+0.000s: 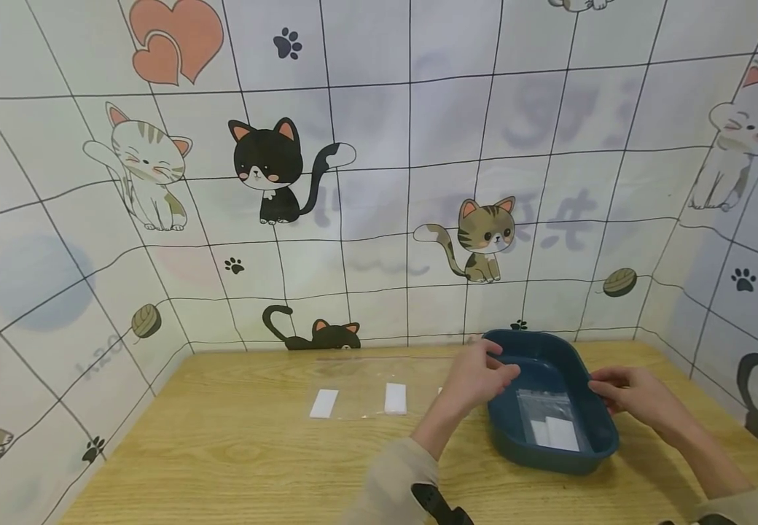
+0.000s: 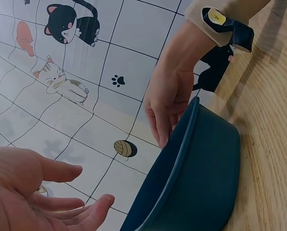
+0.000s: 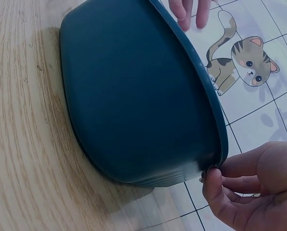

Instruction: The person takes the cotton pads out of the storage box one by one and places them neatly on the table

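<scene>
A dark blue plastic basin (image 1: 549,467) stands at the right of the table. Inside it lies a clear zip bag (image 1: 545,408) with white pieces (image 1: 561,433) in it. My right hand (image 1: 635,397) pinches the basin's right rim between thumb and fingers, as the right wrist view also shows. Over the left rim hovers my left hand (image 1: 474,375), its fingers spread and holding nothing. In the left wrist view that hand (image 2: 52,192) is apart from the basin wall (image 2: 201,178).
Left of the basin, a clear plastic sheet or bag (image 1: 359,372) lies flat on the wooden table (image 1: 221,452). White rectangles (image 1: 395,399) show along its front edge; my left forearm overlaps its right part. A cat-patterned backdrop (image 1: 379,182) rises behind the table and at both sides.
</scene>
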A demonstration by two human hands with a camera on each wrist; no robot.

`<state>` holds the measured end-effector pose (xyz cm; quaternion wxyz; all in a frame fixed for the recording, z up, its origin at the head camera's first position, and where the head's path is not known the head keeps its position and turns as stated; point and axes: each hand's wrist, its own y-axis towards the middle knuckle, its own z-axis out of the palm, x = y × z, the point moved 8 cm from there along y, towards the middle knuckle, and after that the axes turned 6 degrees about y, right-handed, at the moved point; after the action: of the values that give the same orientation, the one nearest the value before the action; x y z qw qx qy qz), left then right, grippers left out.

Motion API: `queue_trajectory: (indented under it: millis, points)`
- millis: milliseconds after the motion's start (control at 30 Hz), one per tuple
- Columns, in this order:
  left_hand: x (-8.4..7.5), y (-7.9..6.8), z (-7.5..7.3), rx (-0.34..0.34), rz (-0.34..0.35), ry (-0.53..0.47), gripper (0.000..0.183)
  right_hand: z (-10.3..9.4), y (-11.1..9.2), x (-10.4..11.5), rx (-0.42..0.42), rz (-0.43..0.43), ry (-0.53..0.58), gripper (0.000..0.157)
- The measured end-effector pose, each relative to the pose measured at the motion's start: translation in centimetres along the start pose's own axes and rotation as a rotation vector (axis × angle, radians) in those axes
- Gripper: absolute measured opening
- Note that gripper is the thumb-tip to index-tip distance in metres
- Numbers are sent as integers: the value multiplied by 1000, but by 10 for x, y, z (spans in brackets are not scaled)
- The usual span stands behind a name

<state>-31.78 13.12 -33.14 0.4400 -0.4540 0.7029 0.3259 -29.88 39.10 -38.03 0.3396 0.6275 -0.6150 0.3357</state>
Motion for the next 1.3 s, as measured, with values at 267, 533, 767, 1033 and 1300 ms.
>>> queue_trajectory:
  millis: [267, 533, 767, 1033, 1300]
  points:
    - [3, 2, 8, 6, -13, 40, 34, 1, 2, 2, -3, -8, 5, 43]
    - [8, 3, 18, 30, -33, 91, 34, 2, 2, 0, -4, 3, 10, 43]
    - [11, 7, 32, 53, -64, 157, 34, 2, 0, -1, -3, 8, 6, 43]
    - [15, 9, 41, 67, -76, 227, 40, 1, 3, -1, 2, 13, -17, 47]
    - [19, 10, 50, 71, -118, 267, 37, 1, 1, 1, 2, 8, -6, 46]
